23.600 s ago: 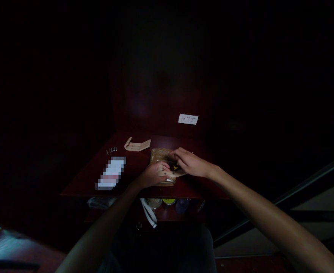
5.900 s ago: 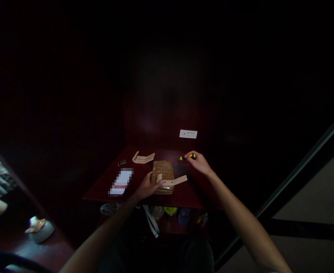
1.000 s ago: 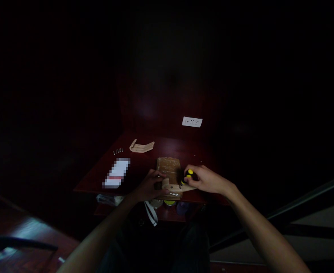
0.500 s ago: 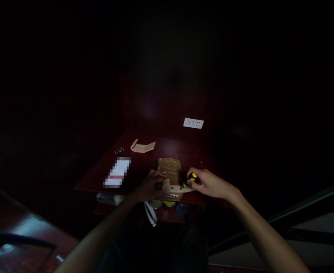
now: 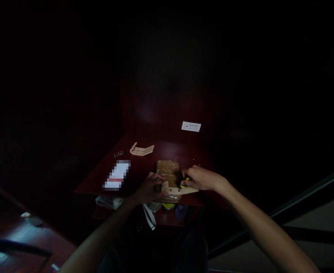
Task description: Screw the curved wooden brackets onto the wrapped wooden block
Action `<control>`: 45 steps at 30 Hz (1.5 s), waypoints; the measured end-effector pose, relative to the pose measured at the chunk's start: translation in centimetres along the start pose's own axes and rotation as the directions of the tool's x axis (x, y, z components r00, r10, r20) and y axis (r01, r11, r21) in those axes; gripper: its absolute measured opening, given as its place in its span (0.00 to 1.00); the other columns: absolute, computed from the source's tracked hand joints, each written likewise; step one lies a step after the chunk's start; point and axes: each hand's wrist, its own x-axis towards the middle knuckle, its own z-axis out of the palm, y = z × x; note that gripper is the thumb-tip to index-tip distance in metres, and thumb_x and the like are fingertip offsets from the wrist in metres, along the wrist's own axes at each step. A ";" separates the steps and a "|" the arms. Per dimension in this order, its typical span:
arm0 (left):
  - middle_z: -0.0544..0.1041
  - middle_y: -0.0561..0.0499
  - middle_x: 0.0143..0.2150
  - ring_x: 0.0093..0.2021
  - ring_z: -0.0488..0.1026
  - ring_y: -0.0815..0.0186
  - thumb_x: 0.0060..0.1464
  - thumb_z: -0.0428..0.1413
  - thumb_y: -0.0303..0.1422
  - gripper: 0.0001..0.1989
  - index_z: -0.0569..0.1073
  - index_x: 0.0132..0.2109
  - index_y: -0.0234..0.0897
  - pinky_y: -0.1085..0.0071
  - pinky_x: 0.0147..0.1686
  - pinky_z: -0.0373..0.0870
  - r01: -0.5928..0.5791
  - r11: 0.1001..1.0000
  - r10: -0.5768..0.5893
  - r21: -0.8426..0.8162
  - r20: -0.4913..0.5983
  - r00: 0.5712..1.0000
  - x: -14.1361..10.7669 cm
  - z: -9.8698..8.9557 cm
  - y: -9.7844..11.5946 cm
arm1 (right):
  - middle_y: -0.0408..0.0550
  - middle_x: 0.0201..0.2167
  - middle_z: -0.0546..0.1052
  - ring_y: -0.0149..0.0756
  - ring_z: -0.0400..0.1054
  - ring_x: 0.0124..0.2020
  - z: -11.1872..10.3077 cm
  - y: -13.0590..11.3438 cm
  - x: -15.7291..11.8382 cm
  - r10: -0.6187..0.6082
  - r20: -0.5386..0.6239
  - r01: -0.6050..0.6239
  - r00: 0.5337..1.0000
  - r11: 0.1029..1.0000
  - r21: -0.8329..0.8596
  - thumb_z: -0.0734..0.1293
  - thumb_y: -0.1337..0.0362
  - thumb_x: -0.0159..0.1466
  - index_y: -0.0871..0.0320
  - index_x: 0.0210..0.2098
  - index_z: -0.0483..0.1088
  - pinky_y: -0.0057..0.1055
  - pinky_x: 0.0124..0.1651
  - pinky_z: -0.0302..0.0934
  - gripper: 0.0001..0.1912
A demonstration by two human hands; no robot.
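Observation:
My left hand (image 5: 150,188) is closed on the left end of a pale wooden piece (image 5: 188,190), pressing it on a brown block wrapped in clear tape (image 5: 168,168). Dark holes or screw heads show along the wooden piece, whose right end sticks out past the block. My right hand (image 5: 199,177) grips a short yellow and black screwdriver (image 5: 183,185) just above the wood; its tip is too dark to make out. Farther back on the table lies a set of similar bent wooden pieces (image 5: 141,150), with a row of several small screws (image 5: 118,154) to their left.
A blurred-out white sheet or packet (image 5: 117,175) lies on the dark red table (image 5: 93,181), left of my hands. A white socket plate (image 5: 191,126) is on the wall behind. Below the tabletop, a shelf holds lidded jars (image 5: 168,206), a plastic bag (image 5: 108,202) and a white strap (image 5: 149,217).
My right hand has turned slightly around the screwdriver, with its fingers now covering more of the handle. My left hand keeps its place on the wood. The whole view has shifted a little.

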 end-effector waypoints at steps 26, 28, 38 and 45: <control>0.71 0.48 0.48 0.51 0.63 0.59 0.45 0.62 0.45 0.20 0.77 0.45 0.43 0.62 0.54 0.61 0.028 1.000 -0.028 -0.005 -0.011 1.000 0.4 0.0 0.1 | 0.52 0.29 0.75 0.37 0.68 0.32 0.9 -1.2 0.8 0.082 -0.078 -0.090 0.994 0.991 -0.102 0.62 0.51 0.62 0.60 0.36 0.71 0.28 0.32 0.56 0.18; 0.71 0.48 0.48 0.51 0.63 0.58 0.45 0.62 0.45 0.20 0.77 0.45 0.43 0.62 0.54 0.61 0.024 1.000 -0.024 0.005 -0.026 0.999 0.4 0.1 0.2 | 0.52 0.28 0.75 0.37 0.68 0.31 0.9 -1.1 1.1 0.088 -0.098 -0.098 0.991 0.989 -0.108 0.61 0.50 0.62 0.60 0.34 0.72 0.28 0.31 0.55 0.19; 0.71 0.49 0.51 0.53 0.63 0.58 0.52 0.58 0.43 0.16 0.74 0.46 0.41 0.62 0.54 0.62 0.029 0.987 -0.011 0.155 -0.116 0.993 -1.0 0.1 1.2 | 0.43 0.25 0.73 0.31 0.67 0.26 0.0 3.7 -1.7 0.291 -0.498 0.029 0.817 0.842 0.539 0.62 0.48 0.61 0.59 0.35 0.68 0.27 0.30 0.58 0.19; 0.69 0.47 0.55 0.56 0.62 0.58 0.53 0.56 0.44 0.18 0.73 0.49 0.41 0.60 0.56 0.60 0.043 0.987 -0.035 0.155 -0.052 0.998 -1.5 -2.6 0.0 | 0.43 0.31 0.75 0.32 0.72 0.31 7.5 9.7 -0.1 0.679 -0.303 0.295 0.669 0.132 0.947 0.71 0.50 0.52 0.56 0.37 0.67 0.26 0.31 0.63 0.20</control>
